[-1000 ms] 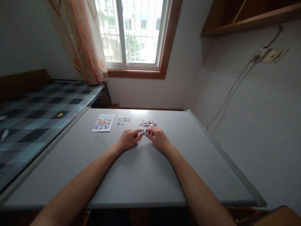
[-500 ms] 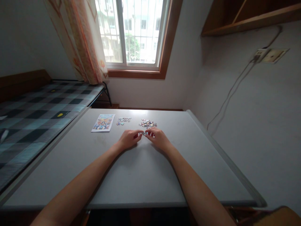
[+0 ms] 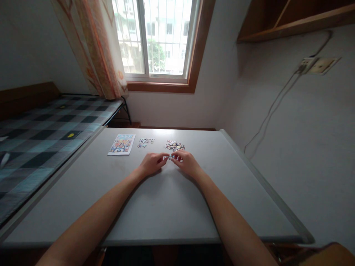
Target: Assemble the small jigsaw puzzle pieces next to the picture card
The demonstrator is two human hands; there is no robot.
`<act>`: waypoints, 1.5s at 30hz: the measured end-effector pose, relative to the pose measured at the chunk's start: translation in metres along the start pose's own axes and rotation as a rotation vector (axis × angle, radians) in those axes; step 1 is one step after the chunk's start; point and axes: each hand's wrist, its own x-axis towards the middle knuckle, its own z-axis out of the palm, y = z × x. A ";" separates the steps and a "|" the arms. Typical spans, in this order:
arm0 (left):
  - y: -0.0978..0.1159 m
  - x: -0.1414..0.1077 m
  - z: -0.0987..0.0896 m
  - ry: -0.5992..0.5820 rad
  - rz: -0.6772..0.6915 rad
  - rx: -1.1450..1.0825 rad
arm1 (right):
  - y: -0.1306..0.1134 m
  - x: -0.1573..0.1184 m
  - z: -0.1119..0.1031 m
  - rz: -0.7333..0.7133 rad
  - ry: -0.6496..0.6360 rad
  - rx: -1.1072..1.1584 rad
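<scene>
Small jigsaw puzzle pieces sit between my fingertips in front of the pile. My left hand is closed in a pinch on them from the left. From the right, my right hand pinches them too, fingers curled. How the pieces join is too small to make out. Just beyond my hands lies a heap of loose puzzle pieces, its near edge partly hidden by my right hand. Further left, a small group of pieces is laid out in rows beside a colourful printed picture sheet.
Everything lies on a pale table with a raised rim on its right side. A bed with a checked cover stands along the left. Ahead are a window and a curtain; a cable hangs on the right wall.
</scene>
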 end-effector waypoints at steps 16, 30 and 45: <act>-0.002 0.000 0.000 0.040 0.002 0.001 | 0.000 0.000 0.001 -0.006 0.012 0.007; -0.003 0.000 0.000 0.070 0.046 0.024 | 0.001 0.000 0.001 -0.020 0.011 0.027; -0.006 -0.001 0.003 0.066 0.043 0.015 | 0.001 0.001 0.001 -0.021 0.011 0.035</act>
